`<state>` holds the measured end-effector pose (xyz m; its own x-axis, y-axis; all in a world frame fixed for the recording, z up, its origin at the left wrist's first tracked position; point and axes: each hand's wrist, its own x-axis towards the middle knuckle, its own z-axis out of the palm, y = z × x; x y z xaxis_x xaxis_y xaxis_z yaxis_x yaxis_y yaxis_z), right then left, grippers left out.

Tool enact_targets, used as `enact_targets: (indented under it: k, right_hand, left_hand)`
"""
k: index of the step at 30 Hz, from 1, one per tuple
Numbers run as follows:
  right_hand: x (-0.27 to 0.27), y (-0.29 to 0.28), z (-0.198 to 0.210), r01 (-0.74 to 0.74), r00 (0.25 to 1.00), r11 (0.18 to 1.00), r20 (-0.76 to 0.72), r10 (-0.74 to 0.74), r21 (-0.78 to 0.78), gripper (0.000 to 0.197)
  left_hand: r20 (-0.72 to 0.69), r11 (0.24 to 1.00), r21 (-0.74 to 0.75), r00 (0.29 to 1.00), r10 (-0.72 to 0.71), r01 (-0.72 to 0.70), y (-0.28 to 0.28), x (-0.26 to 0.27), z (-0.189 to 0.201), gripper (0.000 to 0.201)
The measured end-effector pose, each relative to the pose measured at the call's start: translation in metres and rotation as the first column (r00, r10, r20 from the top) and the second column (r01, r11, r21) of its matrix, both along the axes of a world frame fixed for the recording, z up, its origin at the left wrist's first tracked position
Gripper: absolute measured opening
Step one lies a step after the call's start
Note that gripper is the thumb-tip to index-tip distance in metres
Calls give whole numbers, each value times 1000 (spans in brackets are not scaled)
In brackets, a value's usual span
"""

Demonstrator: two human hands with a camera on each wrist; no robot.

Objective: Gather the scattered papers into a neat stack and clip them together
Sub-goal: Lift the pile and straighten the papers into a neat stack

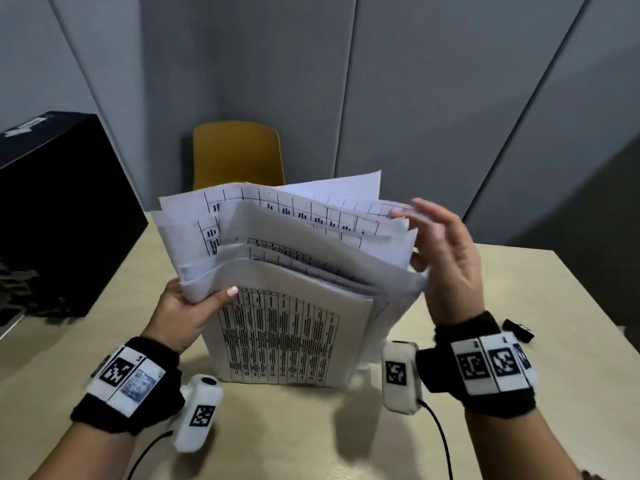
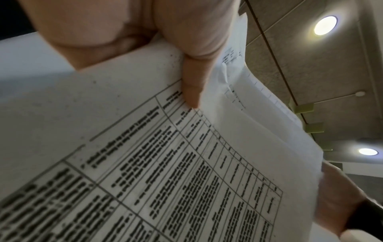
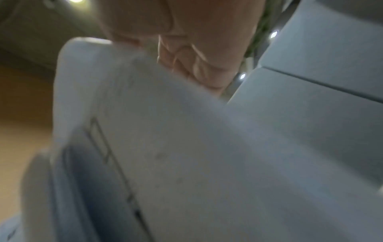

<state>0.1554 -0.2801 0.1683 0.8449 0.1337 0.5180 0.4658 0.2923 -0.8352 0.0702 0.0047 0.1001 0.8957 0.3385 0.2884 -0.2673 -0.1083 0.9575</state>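
White papers (image 1: 277, 334) stand on edge on the tan table (image 1: 485, 306), tops fanned unevenly.
Left hand (image 1: 187, 313) pinches their left edge, thumb in front; right hand (image 1: 446, 258), fingers spread, lies against the right edge. Black clip (image 1: 518, 329) lies beyond the right wrist; yellow chair (image 1: 237, 154) behind, black case (image 1: 59, 209) left.
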Motion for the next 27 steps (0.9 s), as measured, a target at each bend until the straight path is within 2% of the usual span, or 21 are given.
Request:
enact_targets:
  k: [1, 2, 3, 5, 7, 8, 9, 10, 12, 13, 15, 18, 20, 21, 24, 27]
  right_hand:
    - [0, -9, -7, 14, 998, 998, -64, -10, 63, 31]
    - [0, -19, -16, 28, 994, 997, -110, -20, 71, 50]
    - [-2, -27, -28, 26, 990, 1000, -136, -24, 7, 74]
    - [-9, -32, -52, -81, 985, 964, -165, 39, -254, 121]
    - [-14, -26, -73, -174, 973, 870, -219, 78, -462, 143]
    - [-11, -21, -80, -201, 964, 852, -254, 84, -483, 146]
    - [-8, -16, -82, -220, 953, 857, -290, 87, -467, 142]
    - [-4, -14, -79, -230, 943, 872, -320, 90, -432, 129]
    - [3, -11, -70, -258, 929, 896, -346, 128, -361, 87]
    - [4, -9, -66, -264, 930, 899, -338, 141, -350, 67]
    - [4, -1, -61, -209, 952, 917, -285, 111, -341, 48]
    - [0, 17, -61, -64, 984, 947, -178, 7, -316, 42]
    - [-2, 23, -61, 11, 990, 967, -132, -47, -256, 45]
    - [-1, 22, -59, 26, 991, 977, -126, -53, -213, 46]
    - [2, 11, -55, -12, 993, 992, -118, -3, -129, 58]
    - [0, 10, -56, -83, 988, 987, -139, 64, -134, 47]
  left_hand:
    - [-5, 1000, 7, 1000, 26, -26, 1, 0, -2, 23]
    - [-5, 999, 21, 999, 50, -50, 2, 1, -5, 37]
    - [-14, 997, 37, 997, 72, -72, 2, 1, -6, 47]
    - [-29, 996, 44, 996, 80, -78, 0, 0, -4, 54]
    - [-43, 999, 31, 999, 27, -26, 0, 1, -2, 54]
    - [-47, 999, 31, 999, -14, 16, 1, 1, -1, 53]
    - [-55, 998, 32, 997, -51, 53, 1, 0, 2, 53]
    - [-63, 996, 32, 995, -81, 83, 1, -1, 4, 54]
    - [-55, 995, 29, 994, -95, 97, 3, -3, 7, 49]
    - [-35, 996, 36, 996, -85, 86, 1, -4, 9, 43]
    - [-9, 998, 61, 1000, -12, 12, -6, -4, 8, 34]
    - [18, 991, 9, 991, 131, -131, -20, 1, 4, 28]
    - [49, 987, 9, 986, 161, -162, -25, 3, 9, 22]
    - [74, 985, 21, 983, 169, -171, -27, 4, 14, 26]
    - [141, 989, -2, 979, 149, -150, -26, 5, 26, 39]
    - [137, 997, -29, 987, 79, -76, -29, 6, 29, 57]
